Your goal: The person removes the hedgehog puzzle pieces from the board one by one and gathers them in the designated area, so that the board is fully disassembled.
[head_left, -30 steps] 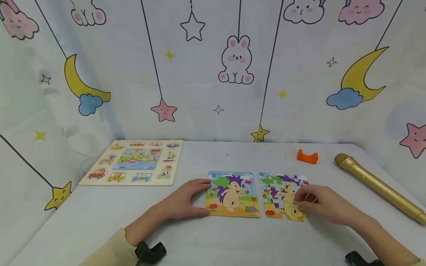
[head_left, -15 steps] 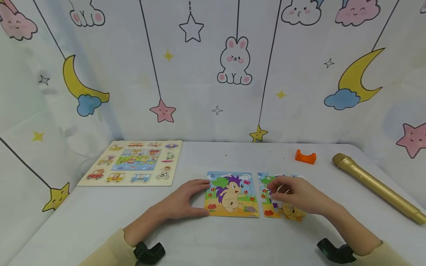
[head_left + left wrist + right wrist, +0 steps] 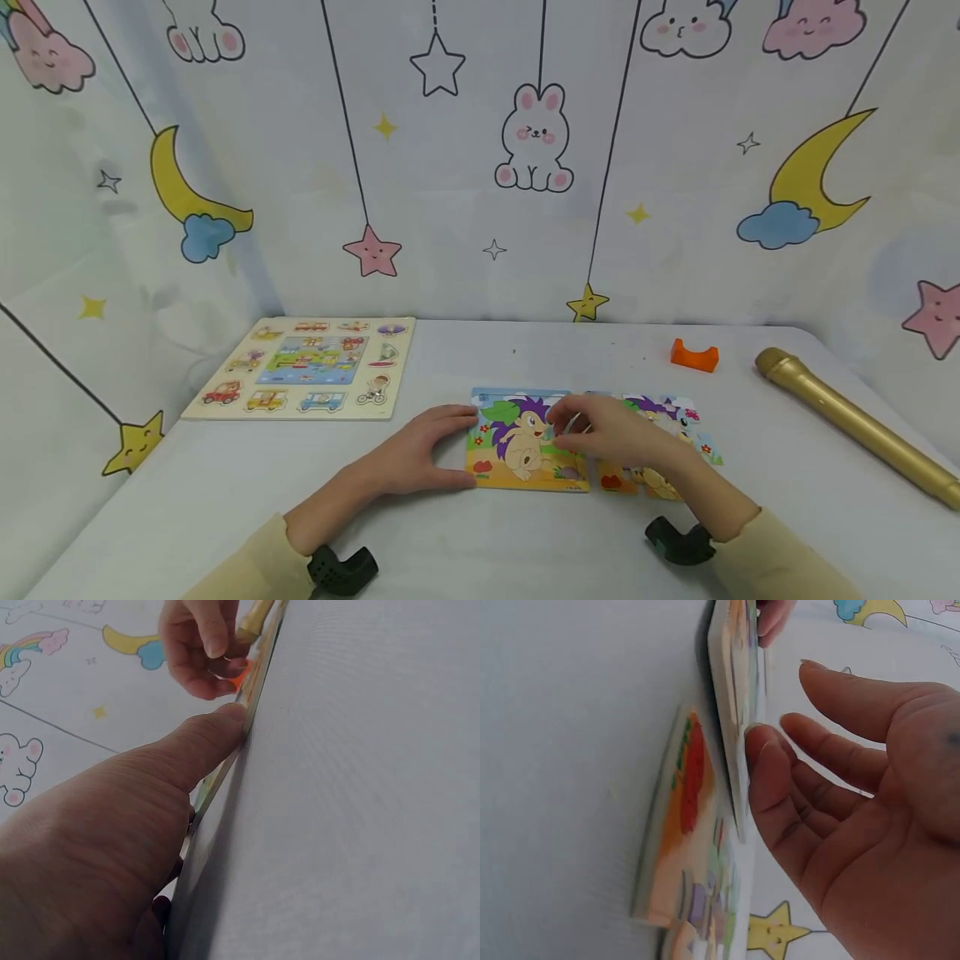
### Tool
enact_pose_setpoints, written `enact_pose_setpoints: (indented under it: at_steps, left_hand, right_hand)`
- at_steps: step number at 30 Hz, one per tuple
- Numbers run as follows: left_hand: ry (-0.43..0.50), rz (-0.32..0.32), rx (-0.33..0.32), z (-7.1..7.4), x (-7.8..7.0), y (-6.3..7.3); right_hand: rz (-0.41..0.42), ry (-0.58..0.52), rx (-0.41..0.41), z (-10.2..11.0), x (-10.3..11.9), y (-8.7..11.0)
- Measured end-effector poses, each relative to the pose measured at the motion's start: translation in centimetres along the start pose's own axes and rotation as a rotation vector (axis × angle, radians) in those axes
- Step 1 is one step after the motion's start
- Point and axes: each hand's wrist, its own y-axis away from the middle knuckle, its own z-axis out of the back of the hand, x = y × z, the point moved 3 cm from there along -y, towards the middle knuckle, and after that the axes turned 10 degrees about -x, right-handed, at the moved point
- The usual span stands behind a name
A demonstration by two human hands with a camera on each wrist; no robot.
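A square picture board (image 3: 527, 467) with a purple-spined hedgehog on it lies mid-table. My left hand (image 3: 426, 450) touches its left side, with thumb and fingers spread apart. In the left wrist view the left thumb (image 3: 214, 739) lies along the board's edge. My right hand (image 3: 615, 429) is over the right part of the board, its fingers loosely bent. The right wrist view shows the right thumb (image 3: 855, 697) apart from the fingers and nothing held between them. Jigsaw pieces (image 3: 660, 483) with a matching hedgehog picture lie right of the board, partly hidden under the right hand and forearm.
A cream puzzle board (image 3: 381, 396) with vehicle pictures lies at the back left. Behind the jigsaw pieces stands an orange notched block (image 3: 693, 357). A gold microphone (image 3: 855, 425) lies slanting along the right side. A printed curtain (image 3: 450, 183) hangs behind the table.
My right hand has moved left, from the jigsaw pieces to above the right part of the hedgehog board, uncovering pieces on the far right. The left hand stays at the board's left side.
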Motion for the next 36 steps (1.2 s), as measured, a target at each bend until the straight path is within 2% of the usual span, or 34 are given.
enact_pose_setpoints:
  at_steps: [4, 26, 36]
  left_hand:
    - [-0.007, 0.005, 0.002, -0.04, 0.02, 0.00]
    - [-0.005, 0.004, 0.008, 0.07, 0.01, -0.15]
    - [-0.005, 0.003, 0.007, 0.04, 0.07, -0.09]
  right_hand:
    - [-0.001, 0.047, 0.014, -0.48, -0.11, -0.17]
    - [-0.047, 0.067, 0.046, -1.13, 0.12, -0.33]
    - [-0.062, 0.019, 0.052, -0.87, 0.06, -0.16]
